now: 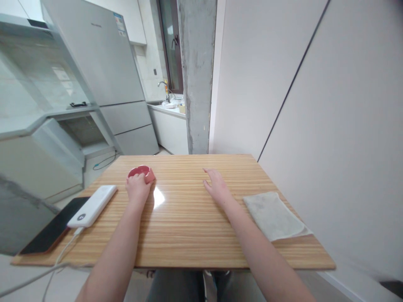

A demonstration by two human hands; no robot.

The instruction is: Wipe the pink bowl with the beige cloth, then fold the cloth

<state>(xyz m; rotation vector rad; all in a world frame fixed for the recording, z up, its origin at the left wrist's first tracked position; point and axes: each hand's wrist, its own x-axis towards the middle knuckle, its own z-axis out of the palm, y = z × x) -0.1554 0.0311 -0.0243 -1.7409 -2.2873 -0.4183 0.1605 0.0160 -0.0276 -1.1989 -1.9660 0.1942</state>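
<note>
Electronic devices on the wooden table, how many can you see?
2, both at the table's left edge. A white power bank lies beside the left hand, which holds a red bowl. A dark phone sits partly under it. Nothing else seems hidden.

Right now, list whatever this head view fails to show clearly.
- Red bowl: near side hidden by the left hand; contents not visible.
- Phone: partly covered by the white power bank.
- Cable: runs off the left edge.
- Fridge label: too small to read.
- Right hand: flat on the table, palm hidden.
</note>
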